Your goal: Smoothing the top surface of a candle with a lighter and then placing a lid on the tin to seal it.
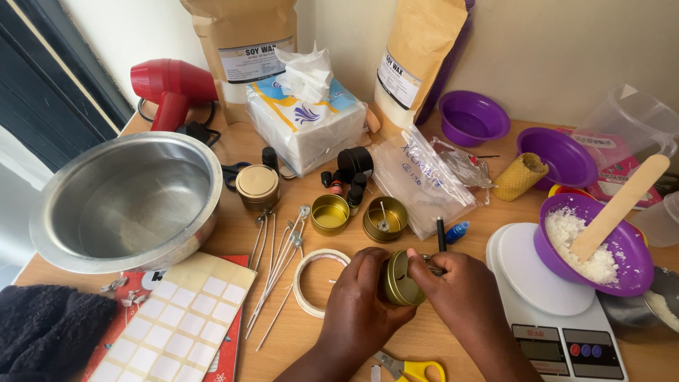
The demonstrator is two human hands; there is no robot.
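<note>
Near the table's front edge, the left hand (364,297) gripped a small gold tin (400,279) while the right hand (453,286) pinched inside it, where a slip could tip the tin.

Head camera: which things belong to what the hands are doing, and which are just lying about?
In hand: gold tin, left hand, right hand, wicks, other tins.

Lying about: hair dryer, tissues, steel bowl, scissors, scale.

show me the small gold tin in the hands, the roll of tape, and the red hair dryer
small round gold metal tin (400,280), head view, on its side wall.
white roll of tape (304,297), head view, on its left rim.
red plastic hair dryer (173,81), head view, on its barrel.
</note>
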